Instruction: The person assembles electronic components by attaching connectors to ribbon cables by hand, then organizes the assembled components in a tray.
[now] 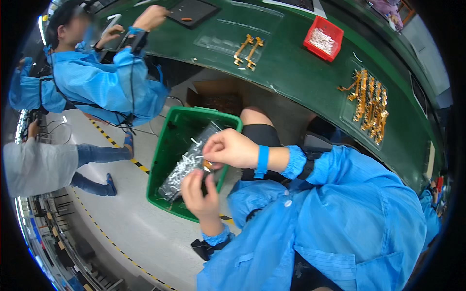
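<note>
The right hand [232,148] is pinching a small orange part [208,165] above the green bin [180,122]; the left hand [198,195] is curving just below it, its grip not showing clearly. White strips [180,169] are already lying inside the bin. Two flexes [243,49] are lying on the clear tray [209,42]; more flexes [371,106] are covering the far-right tray [349,116]. Which are finished is not showing.

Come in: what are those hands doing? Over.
Left hand and right hand meet at small orange piece. Fingers partly hide it; exact grip unclear. Green bin below holds white strips.
</note>
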Demonstrator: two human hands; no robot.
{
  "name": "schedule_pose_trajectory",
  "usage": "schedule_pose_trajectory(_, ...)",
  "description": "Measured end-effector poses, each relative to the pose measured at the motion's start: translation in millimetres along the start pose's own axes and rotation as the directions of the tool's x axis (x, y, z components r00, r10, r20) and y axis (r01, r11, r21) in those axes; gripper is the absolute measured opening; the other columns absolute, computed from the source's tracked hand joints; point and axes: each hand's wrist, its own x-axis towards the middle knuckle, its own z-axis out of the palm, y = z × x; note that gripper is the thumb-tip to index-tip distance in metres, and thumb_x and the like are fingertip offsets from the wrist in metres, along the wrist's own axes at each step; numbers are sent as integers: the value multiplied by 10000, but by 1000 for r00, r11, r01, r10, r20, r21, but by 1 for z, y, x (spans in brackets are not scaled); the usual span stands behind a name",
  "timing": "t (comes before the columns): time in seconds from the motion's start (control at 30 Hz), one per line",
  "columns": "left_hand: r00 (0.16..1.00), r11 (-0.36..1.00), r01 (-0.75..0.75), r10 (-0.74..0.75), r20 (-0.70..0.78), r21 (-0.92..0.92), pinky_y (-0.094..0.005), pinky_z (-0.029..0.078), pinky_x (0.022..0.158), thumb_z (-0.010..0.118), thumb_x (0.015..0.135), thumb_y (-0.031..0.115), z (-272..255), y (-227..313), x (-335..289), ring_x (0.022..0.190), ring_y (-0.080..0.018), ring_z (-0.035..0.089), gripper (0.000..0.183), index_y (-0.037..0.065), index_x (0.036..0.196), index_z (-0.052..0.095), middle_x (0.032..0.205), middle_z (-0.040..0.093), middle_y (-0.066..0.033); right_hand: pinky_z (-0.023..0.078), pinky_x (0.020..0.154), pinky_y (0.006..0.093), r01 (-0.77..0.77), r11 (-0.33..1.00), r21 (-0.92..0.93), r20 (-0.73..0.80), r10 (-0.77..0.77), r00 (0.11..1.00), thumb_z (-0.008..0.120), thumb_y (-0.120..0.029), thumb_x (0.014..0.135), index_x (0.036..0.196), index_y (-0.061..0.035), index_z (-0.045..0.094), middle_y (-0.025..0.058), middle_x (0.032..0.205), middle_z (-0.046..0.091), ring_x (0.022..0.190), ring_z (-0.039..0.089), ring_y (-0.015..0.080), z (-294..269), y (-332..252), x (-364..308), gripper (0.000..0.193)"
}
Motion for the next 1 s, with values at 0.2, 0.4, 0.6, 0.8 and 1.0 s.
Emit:
schedule_pose_trajectory(0.2, 994, 994, -103, 105, 30, -46, -374, 502, 734, 729, 738, -35, 17, 5, 14, 833, -298, 624, 160, 10, 862, 639, 901, 646, -125, 573, 714, 253, -1, 998, 60, 13, 0, 1000, 673, -87, 897, 985, 42, 646, 89, 895, 691, 797, 667, 119, -14, 0, -6, 158)
schedule_pose_trajectory(0.4, 995, 999, -27, 30, 100, -34, -375, 485, 760, 724, 746, -9, 15, 18, 12, 862, -298, 604, 145, 19, 859, 638, 935, 628, -120, 554, 662, 236, -15, 990, 140, 56, 8, 998, 678, -123, 901, 970, 40, 638, 79, 856, 700, 745, 674, 116, -17, 1, -19, 182)
schedule_pose_trajectory(0.6, 964, 996, -52, 68, 257, -68, -397, 468, 826, 664, 751, -23, 16, 29, 23, 927, -326, 591, 179, 12, 922, 624, 996, 609, -149, 558, 698, 270, 166, 944, -286, 41, -161, 986, 738, -209, 842, 947, 29, 641, 126, 839, 718, 781, 699, 138, -24, -10, -38, 278)
schedule_pose_trajectory(0.8, 953, 975, 101, -38, 302, -195, -401, 473, 854, 628, 812, -28, 21, 27, 29, 958, -338, 603, 111, -12, 917, 598, 1003, 623, -169, 550, 708, 287, 348, 860, -374, 105, -334, 937, 729, -187, 843, 993, 9, 622, 96, 830, 714, 768, 690, 149, -33, -13, -26, 270)
schedule_pose_trajectory(1.0, 865, 691, 489, -308, 395, -532, -244, 457, 846, 602, 919, -9, 22, 33, 26, 923, -117, 567, 49, -30, 888, 570, 1026, 581, -86, 544, 704, 268, 276, 952, -130, 80, -267, 960, 694, -128, 838, 990, 51, 609, 111, 804, 719, 743, 681, 132, -40, -11, -33, 250)
